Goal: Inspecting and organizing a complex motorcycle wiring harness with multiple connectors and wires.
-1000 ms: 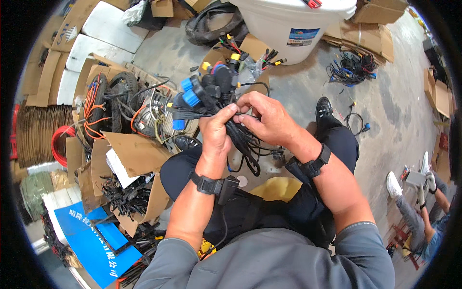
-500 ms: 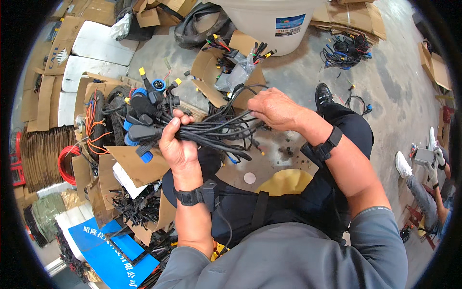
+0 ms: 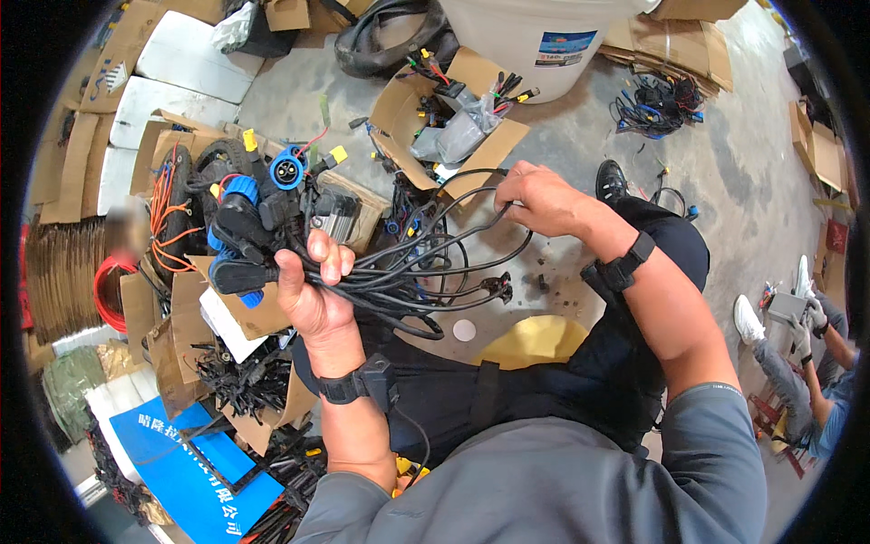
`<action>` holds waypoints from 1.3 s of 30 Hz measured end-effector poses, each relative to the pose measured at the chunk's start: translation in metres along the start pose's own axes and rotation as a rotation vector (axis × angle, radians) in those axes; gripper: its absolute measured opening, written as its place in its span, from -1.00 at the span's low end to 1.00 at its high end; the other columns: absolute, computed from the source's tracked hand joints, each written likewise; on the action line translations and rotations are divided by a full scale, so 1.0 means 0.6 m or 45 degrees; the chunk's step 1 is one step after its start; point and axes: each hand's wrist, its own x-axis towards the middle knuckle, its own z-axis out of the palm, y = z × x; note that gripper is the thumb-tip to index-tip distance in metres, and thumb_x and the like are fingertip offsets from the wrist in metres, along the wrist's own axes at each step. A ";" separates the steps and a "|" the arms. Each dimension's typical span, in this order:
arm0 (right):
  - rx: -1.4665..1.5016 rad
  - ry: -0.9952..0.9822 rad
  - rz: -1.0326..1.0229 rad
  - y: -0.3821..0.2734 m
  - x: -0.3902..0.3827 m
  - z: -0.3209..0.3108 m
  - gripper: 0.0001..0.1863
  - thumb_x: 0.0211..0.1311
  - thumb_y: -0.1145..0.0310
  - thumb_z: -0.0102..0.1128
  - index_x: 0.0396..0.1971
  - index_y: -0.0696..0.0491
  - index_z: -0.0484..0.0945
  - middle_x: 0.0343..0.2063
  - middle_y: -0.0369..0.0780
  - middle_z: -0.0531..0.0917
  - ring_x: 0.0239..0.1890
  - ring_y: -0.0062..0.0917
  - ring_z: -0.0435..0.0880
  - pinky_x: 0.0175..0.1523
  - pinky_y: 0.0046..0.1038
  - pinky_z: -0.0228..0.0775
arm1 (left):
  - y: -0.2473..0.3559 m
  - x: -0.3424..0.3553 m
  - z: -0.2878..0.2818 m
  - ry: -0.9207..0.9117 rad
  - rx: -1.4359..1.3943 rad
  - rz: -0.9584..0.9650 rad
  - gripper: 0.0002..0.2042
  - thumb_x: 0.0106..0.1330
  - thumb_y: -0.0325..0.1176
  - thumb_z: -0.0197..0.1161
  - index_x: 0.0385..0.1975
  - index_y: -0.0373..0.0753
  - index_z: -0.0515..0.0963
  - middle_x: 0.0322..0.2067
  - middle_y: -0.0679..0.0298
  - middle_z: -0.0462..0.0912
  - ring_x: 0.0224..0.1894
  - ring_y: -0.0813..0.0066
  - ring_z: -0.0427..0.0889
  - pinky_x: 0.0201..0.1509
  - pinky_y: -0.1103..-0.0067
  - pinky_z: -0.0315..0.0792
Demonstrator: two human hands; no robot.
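A bundle of black cables (image 3: pixel 390 276) is gripped in my left hand (image 3: pixel 317 295), with thumb and fingers around it. From the left of that hand stick out black plugs (image 3: pixel 243 227), a round blue-rimmed connector (image 3: pixel 287 170) and yellow-tipped leads (image 3: pixel 338 154). My right hand (image 3: pixel 541 198), over the floor in front of me, pinches black cable that curves in loops back to the bundle. A small dark connector end (image 3: pixel 497 287) hangs at the bundle's right. The right fingertips are partly hidden.
An open cardboard box (image 3: pixel 399 118) of cables and parts stands ahead, before a large white tub (image 3: pixel 535 27). Another box of black leads (image 3: pixel 245 381) is at my left. A cable pile (image 3: pixel 657 104) lies at the far right; a gloved person (image 3: pixel 807 331) sits at the right.
My right hand has moved a little to the right, drawing cable into wider loops. My left hand, with the bundle, has shifted slightly left and down. The cables now fan out more.
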 end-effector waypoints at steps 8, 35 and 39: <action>0.109 0.537 -0.302 -0.026 -0.015 -0.068 -0.79 -0.13 0.51 0.25 -0.38 0.06 0.54 -0.46 -0.23 0.57 -0.25 -0.29 0.51 -0.14 -0.31 0.32 | 0.030 -0.013 -0.031 0.005 -0.075 0.016 -0.58 0.14 0.02 0.35 -0.44 -0.26 0.43 -0.52 0.40 0.38 -0.56 0.59 0.36 -0.34 0.58 0.24; 1.975 0.191 0.161 0.028 -0.061 -0.140 -0.52 0.00 0.46 0.11 0.02 0.19 0.49 -0.02 -0.05 0.59 -0.02 -0.41 0.59 0.00 -0.42 0.43 | -0.026 -0.012 0.000 -0.196 -0.010 -0.186 -0.32 0.13 -0.09 0.38 0.13 -0.40 0.28 -0.47 0.30 0.52 -0.65 0.59 0.45 -0.48 0.59 0.31; 1.680 0.670 0.554 0.025 -0.039 -0.126 -0.61 0.12 0.46 0.10 0.00 0.16 0.42 -0.22 -0.10 0.64 -0.35 -0.55 0.62 -0.26 -0.50 0.49 | -0.026 -0.017 0.003 -0.216 0.011 -0.191 -0.36 0.13 -0.11 0.38 0.09 -0.39 0.32 -0.48 0.29 0.52 -0.65 0.59 0.47 -0.51 0.59 0.29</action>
